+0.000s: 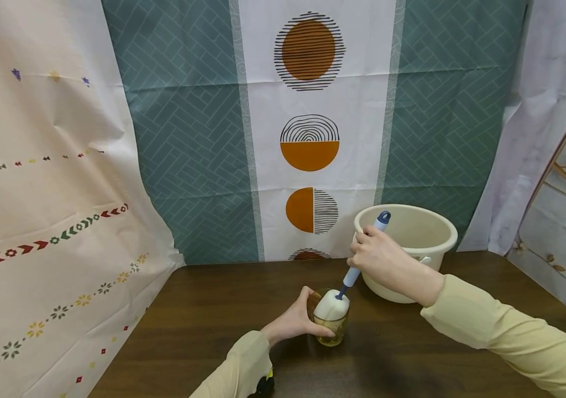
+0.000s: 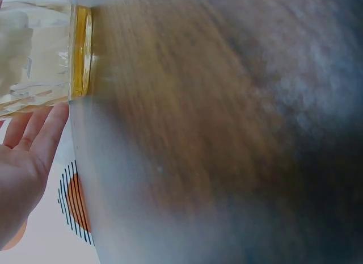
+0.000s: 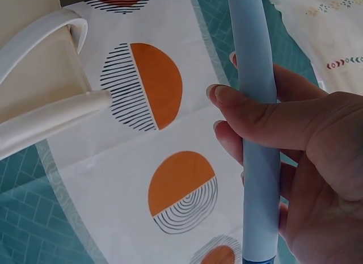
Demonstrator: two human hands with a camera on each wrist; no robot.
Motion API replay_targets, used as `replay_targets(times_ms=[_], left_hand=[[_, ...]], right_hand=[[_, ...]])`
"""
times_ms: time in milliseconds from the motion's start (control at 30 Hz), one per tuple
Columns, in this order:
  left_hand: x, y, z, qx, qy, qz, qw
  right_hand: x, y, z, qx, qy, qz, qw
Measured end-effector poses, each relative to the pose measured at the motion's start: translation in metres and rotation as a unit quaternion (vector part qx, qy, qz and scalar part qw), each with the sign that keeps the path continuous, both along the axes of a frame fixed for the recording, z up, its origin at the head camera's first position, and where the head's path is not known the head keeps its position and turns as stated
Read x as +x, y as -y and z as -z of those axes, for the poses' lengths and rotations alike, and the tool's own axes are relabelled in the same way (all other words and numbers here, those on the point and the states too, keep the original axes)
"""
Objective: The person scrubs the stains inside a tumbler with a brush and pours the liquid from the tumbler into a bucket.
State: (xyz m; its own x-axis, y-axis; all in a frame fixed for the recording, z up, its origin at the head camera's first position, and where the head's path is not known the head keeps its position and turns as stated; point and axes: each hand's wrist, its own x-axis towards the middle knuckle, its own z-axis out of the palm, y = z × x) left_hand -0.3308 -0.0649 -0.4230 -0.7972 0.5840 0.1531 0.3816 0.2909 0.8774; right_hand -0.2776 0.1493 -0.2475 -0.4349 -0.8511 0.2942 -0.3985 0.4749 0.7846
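My left hand [image 1: 297, 319] holds an amber drinking glass [image 1: 331, 337], thumb on the near side and fingers round the far side. In the left wrist view the fingers [image 2: 50, 130] lie against the side of the glass, near its thick yellow base [image 2: 83, 51]. A sponge cup brush has its white sponge head [image 1: 331, 305] in the glass mouth, partly inside and partly above the rim. Its light blue handle [image 1: 352, 276] slants up to the right. My right hand [image 1: 387, 261] grips this handle, thumb and fingers wrapped round it in the right wrist view.
A cream plastic basin [image 1: 407, 282] stands behind my right hand at the back of the brown wooden table [image 1: 203, 326]. Its white handle [image 3: 57, 113] shows in the right wrist view. Patterned curtains [image 1: 188, 138] hang behind and beside the table. A small black object [image 1: 264, 386] is by the left sleeve.
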Motion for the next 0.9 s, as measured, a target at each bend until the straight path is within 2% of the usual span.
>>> replay_targets(times_ms=[533,767,900], left_hand=[[0.001,0.0,-0.001,0.009,-0.009,0.004,0.9999],[0.001,0.001,-0.001,0.007,-0.005,0.003,1.0],[0.001,0.001,-0.001,0.006,-0.004,0.002,1.0]], right_hand=[[-0.006,0.006,0.01,0.018,-0.017,-0.003,1.0],[-0.007,0.01,0.014,0.022,0.005,0.0,1.0],[-0.008,0.012,0.016,0.019,0.001,-0.006,1.0]])
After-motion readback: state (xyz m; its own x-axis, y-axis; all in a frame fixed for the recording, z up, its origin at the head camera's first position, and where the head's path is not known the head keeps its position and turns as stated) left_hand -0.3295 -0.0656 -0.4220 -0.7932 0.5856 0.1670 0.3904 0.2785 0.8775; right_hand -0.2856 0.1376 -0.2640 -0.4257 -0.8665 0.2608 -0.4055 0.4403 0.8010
